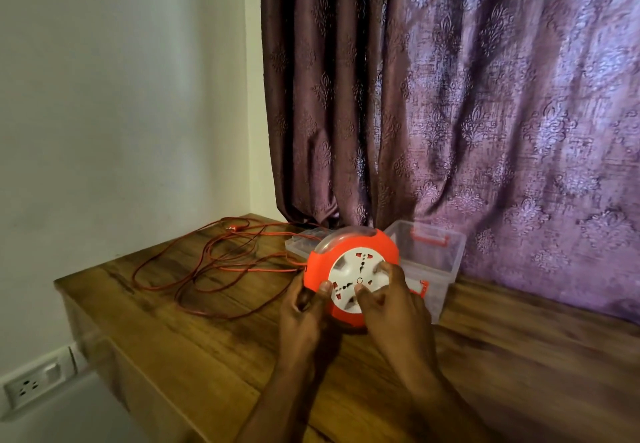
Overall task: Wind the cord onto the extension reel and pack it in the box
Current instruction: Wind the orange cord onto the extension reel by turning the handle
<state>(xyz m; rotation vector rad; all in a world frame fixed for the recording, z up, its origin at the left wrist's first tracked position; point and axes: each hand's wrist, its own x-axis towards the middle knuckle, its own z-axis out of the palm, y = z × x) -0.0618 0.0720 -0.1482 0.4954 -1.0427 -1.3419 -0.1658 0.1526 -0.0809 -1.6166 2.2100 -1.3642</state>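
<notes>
Orange-and-white round plastic extension reel (pixel 351 274) – no readable writing – is being gripped, tilted, by left hand (pixel 304 311) and right hand (pixel 391 300), fingers closed on it.

A plain pale wall (pixel 114 103) fills the left side, meeting a corner just before the curtain (pixel 450 96). That curtain is purple-brown with a raised floral pattern, hanging in deep folds down to the table (pixel 173 331). Light glows through its right half, the left folds darker. The table is dark, streaky wood, its corner jutting left. Low on the wall, a white socket (pixel 38 383) with a switch.
</notes>
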